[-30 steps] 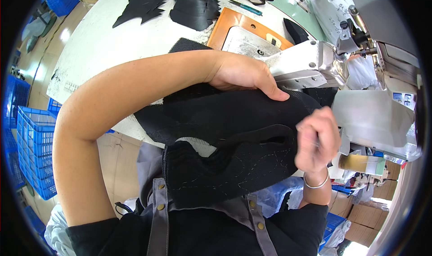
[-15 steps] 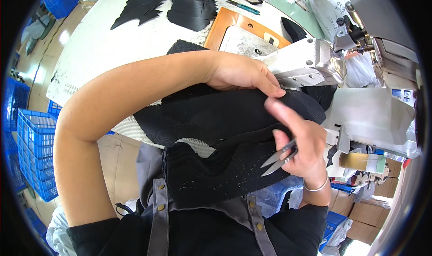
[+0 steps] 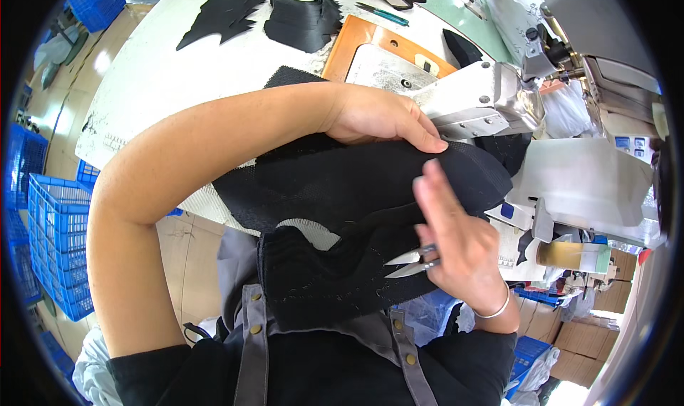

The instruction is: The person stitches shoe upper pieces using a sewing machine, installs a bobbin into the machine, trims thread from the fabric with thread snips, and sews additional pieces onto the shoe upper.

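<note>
My left hand (image 3: 381,117) is closed on the far edge of a black fabric piece (image 3: 320,181), its thumb on top and its fingers out of sight underneath. Small metal thread snips (image 3: 407,265) sit in my right hand (image 3: 463,253), blades pointing left over the cloth, while the index and middle fingers stretch upward. Stacked black fabric pieces (image 3: 320,285) with pale loose threads lie nearer my body, over the table edge and my lap. Just beyond my left hand is the metal arm of a sewing machine (image 3: 491,96).
An orange-framed machine plate (image 3: 342,46) is set in the white table (image 3: 149,71). Stacks of black cut pieces (image 3: 303,21) and teal-handled snips (image 3: 385,14) lie toward the back. Blue crates (image 3: 60,242) stand on the floor at left. A yellowish spool (image 3: 563,255) is at right.
My right hand has shifted left and slightly down with the snips, turning so its fingers point more upward. My left hand keeps its grip on the fabric.
</note>
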The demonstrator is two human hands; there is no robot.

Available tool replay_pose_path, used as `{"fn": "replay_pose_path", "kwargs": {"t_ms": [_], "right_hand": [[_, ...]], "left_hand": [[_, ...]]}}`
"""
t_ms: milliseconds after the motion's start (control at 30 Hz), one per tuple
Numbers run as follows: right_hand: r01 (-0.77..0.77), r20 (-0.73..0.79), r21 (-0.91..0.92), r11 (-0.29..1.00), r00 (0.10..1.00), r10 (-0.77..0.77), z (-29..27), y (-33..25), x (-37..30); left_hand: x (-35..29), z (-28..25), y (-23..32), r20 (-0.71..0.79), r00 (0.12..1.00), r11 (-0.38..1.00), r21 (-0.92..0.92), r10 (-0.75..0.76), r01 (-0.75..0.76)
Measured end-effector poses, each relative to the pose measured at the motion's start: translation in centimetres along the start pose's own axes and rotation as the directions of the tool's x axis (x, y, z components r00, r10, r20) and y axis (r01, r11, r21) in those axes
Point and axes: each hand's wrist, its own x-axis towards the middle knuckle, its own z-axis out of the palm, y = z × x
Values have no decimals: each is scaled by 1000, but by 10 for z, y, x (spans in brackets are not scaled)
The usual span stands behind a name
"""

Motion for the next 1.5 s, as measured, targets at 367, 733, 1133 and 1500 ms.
{"fn": "replay_pose_path", "kwargs": {"t_ms": [367, 733, 1133, 1500], "right_hand": [[-74, -227, 143, 987, 968, 105, -5, 6, 14], [123, -263, -103, 987, 954, -147, 19, 16, 26], [-153, -346, 163, 975, 916, 201, -7, 23, -28], [-84, -324, 164, 983, 936, 134, 7, 16, -12]], "left_hand": [[-14, 16, 14, -81, 996, 1000, -2, -27, 27], [-12, 9, 9, -100, 994, 998, 47, -37, 42], [-14, 9, 22, 75, 970, 959, 185, -232, 215], [-15, 14, 15, 30, 996, 995, 62, -79, 77]]}}
